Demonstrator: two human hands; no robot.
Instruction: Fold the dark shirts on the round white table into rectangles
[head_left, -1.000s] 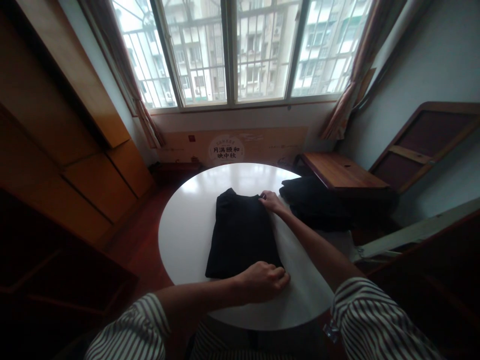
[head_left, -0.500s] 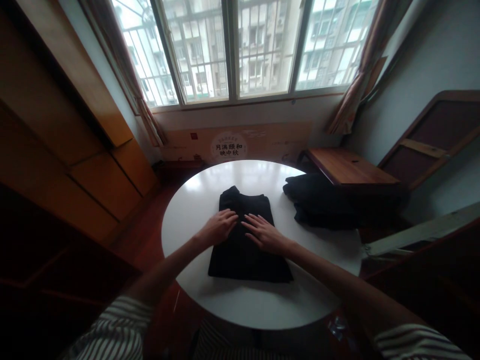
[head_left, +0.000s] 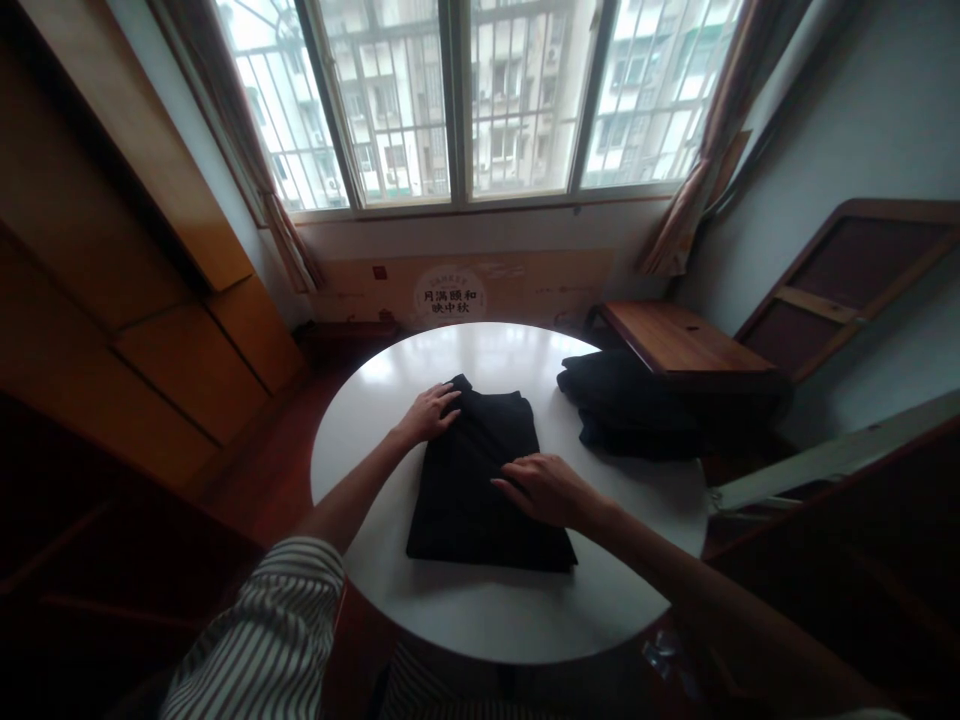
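Note:
A folded black garment [head_left: 476,510] lies flat on the round white table [head_left: 360,430], its lower edge toward me. My left hand [head_left: 430,412] rests at the garment's far left corner, fingers laid over the cloth and thumb apart. Lower down on the right side, my right hand [head_left: 551,488] touches the garment with half-curled fingers and the thumb apart from them. No grip on the cloth shows in either hand. What kind of garment it is, the folds do not make clear.
A pile of black clothing [head_left: 630,405] sits at the table's right edge. Beyond it stands a low wooden table [head_left: 690,335], with a framed panel [head_left: 840,290] leaning on the wall. Cabinets [head_left: 180,360] line the left, and a barred window [head_left: 450,100] is ahead.
My left hand has slid away from me and left to the garment's far corner. My right hand has moved slightly toward me and right, its spread fingers now half curled. The view has shifted slightly.

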